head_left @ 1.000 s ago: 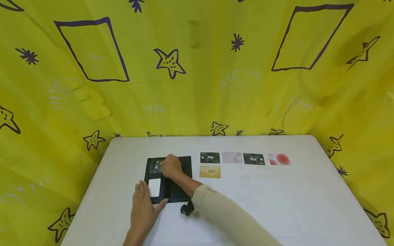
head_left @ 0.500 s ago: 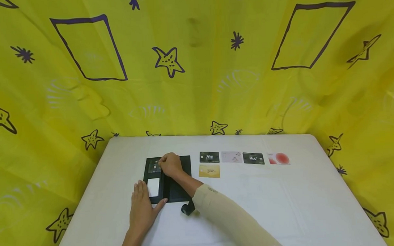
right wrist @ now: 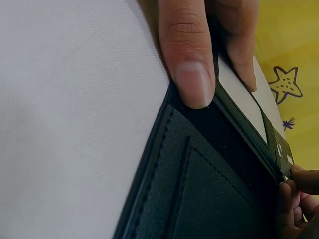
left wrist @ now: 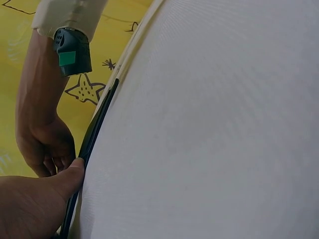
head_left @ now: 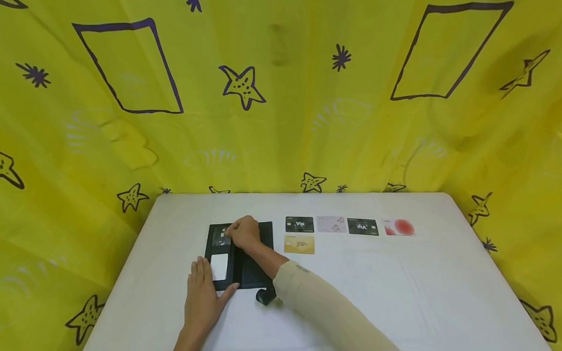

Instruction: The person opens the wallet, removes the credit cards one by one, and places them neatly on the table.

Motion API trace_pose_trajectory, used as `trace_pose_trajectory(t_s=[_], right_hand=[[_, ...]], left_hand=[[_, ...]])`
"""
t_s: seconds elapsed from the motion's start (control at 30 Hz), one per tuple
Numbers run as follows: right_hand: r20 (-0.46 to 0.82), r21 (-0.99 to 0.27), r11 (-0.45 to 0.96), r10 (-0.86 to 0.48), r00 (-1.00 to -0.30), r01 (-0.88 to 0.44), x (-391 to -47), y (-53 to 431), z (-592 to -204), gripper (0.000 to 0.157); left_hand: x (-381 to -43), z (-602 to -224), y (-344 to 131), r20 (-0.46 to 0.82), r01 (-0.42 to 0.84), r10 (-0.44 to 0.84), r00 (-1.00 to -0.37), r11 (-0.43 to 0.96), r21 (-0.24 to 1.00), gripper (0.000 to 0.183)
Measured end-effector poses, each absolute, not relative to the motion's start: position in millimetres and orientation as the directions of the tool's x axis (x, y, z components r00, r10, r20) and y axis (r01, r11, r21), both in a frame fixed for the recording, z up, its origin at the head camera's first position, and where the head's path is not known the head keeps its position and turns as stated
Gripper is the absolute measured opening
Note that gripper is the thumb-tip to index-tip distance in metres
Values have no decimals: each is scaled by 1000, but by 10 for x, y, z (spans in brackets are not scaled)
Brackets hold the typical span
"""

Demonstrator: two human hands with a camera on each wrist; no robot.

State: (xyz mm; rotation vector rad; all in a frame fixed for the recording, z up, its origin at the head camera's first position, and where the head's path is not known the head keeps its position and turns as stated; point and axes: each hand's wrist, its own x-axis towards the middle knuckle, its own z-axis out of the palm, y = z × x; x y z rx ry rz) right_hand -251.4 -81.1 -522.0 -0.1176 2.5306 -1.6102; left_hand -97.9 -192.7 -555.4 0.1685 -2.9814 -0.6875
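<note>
A black bifold wallet [head_left: 256,272] lies spread flat on the white table. In its upper left section is a dark card [head_left: 220,239]. My right hand [head_left: 247,233] pinches that card at its right edge between thumb and fingers; the right wrist view shows the fingertips on the card [right wrist: 283,157]. Along the wallet's lower left corner rests my left hand [head_left: 202,297], fingers straight. Its thumb [right wrist: 192,74] presses on the wallet's near edge. Below the dark card, a white card or panel [head_left: 219,267] shows.
To the wallet's right, a row holds a black Vip card [head_left: 299,224], a pale patterned card [head_left: 331,224], another black card [head_left: 363,227] and a white-and-red card [head_left: 399,227]. A gold card [head_left: 299,244] lies below. A yellow patterned curtain [head_left: 279,119] hangs behind the table.
My right hand has turned slightly, so its pinching fingertips show more clearly at the dark card's edge. My left hand and the loose cards stay where they were.
</note>
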Motion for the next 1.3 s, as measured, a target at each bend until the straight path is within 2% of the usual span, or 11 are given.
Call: trace_pose_trajectory(t_s=[0.5, 1.0, 1.17, 1.3], right_hand=[[-160, -929, 347, -66, -985, 128, -2594, -789, -5257, 11], [-157, -980, 117, 27, -987, 159, -2608, -765, -5243, 11], [-139, -990, 11, 71, -988, 140, -2633, -727, -5200, 10], [-152, -985, -88, 53, -987, 147, -2616, -672, -5120, 9]], left_hand=[[-983, -5575, -1914, 37, -99, -128, -991, 892, 440, 109], [-977, -5564, -1914, 56, -81, -115, -992, 903, 422, 108], [-977, -5553, -1914, 70, -70, -110, -991, 903, 423, 107], [-974, -5542, -1915, 65, -77, -114, -991, 905, 418, 108]])
